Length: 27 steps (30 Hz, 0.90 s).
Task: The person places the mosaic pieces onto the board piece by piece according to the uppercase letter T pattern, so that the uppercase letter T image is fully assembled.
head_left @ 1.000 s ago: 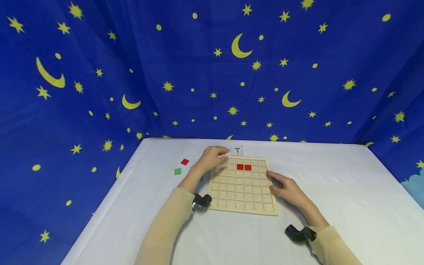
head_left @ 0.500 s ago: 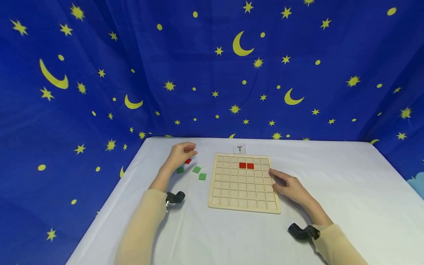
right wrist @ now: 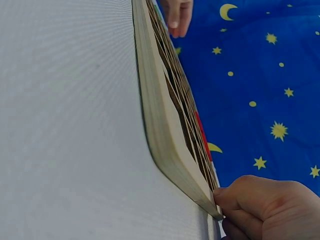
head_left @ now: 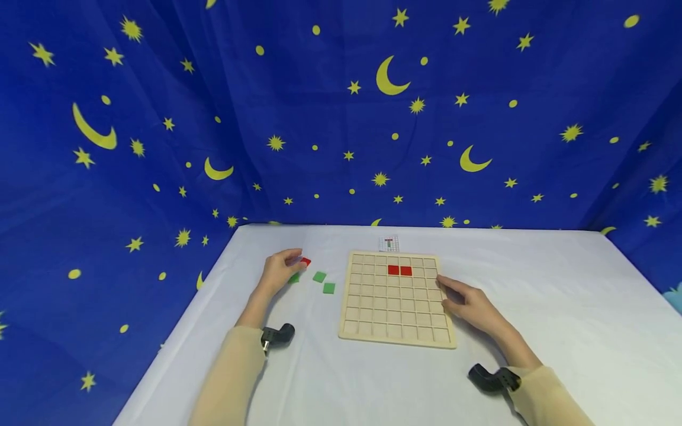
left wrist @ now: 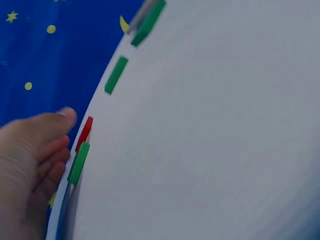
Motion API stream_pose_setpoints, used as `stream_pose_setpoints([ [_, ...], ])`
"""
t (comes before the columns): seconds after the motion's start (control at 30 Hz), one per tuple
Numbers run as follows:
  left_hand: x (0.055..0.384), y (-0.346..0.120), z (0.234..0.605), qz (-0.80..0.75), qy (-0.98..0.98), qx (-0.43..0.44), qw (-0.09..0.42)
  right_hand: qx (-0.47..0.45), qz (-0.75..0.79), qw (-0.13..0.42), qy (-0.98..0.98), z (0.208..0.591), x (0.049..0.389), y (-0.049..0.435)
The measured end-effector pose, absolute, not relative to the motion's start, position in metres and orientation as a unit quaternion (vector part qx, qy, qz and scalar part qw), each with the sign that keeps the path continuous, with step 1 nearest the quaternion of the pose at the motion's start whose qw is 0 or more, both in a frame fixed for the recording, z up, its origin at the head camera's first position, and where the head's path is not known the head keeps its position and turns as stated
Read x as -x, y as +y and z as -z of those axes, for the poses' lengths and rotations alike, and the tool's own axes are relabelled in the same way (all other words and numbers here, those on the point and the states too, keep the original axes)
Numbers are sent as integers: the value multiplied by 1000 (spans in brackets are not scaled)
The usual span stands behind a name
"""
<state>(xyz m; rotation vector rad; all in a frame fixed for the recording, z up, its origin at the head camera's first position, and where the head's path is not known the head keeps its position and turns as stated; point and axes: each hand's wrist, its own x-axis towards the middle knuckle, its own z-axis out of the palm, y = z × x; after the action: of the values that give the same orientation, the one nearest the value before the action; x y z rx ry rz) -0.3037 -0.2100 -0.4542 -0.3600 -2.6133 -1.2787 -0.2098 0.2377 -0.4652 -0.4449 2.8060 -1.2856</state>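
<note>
A starry blue curtain (head_left: 319,118) hangs behind the white tablecloth (head_left: 319,384).

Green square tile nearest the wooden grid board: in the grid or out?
Out. In the head view, the green square tile lies on the white cloth, with a visible gap to the pale wooden grid board.

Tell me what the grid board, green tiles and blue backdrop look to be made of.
Grid board: probably wood with a matte finish, judging by its pale tan colour and faintly lined edge.
Green tiles: flat, evenly coloured; painted wood or plastic, hard to tell.
Blue backdrop: likely printed cloth, since it hangs in soft folds.
</note>
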Motion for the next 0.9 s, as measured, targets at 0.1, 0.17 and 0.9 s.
stream_pose_setpoints([
  [0.1, 302, -209, 460, 418, -892, 130, 117, 142, 413, 8, 900, 465, 210, 238],
  [0.17, 301, -207, 463, 408, -895, 131, 126, 143, 415, 9, 899, 466, 210, 238],
  [0.9, 307, -199, 449, 467, -865, 132, 129, 144, 417, 10, 897, 465, 210, 237],
])
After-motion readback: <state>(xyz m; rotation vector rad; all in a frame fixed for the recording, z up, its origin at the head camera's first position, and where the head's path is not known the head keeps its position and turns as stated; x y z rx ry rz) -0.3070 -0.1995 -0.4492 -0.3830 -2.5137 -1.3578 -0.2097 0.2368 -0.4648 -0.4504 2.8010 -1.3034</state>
